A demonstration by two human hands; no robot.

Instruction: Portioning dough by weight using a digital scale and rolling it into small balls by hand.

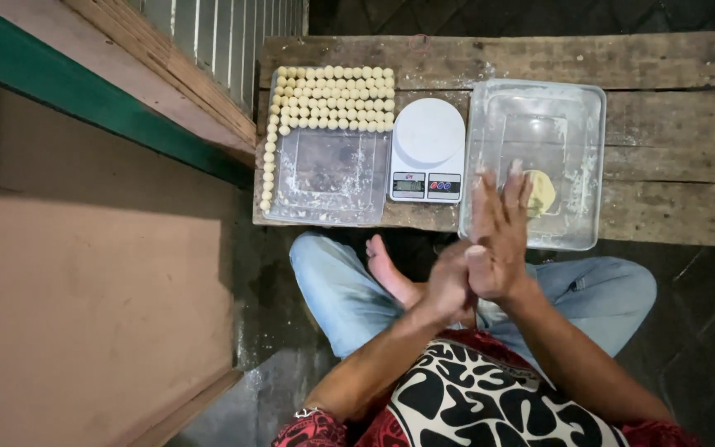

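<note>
My right hand (500, 236) lies flat on top of my left hand (444, 288), palms pressed together above my lap, both slightly blurred. Anything between the palms is hidden. Just beyond my fingertips stands a clear plastic tub (589, 108) holding a pale yellow lump of dough (544, 192). To its left sits a small white kitchen scale (429, 136). Further left a clear floured tray (328, 178) carries several rows of small pale dough balls (337, 95) along its far side and left edge.
Tub, scale and tray rest on a low platform of rough wooden planks (664, 124). I sit cross-legged in jeans with a bare foot (386, 269) showing. A brown wall with a green strip (84, 108) runs along the left.
</note>
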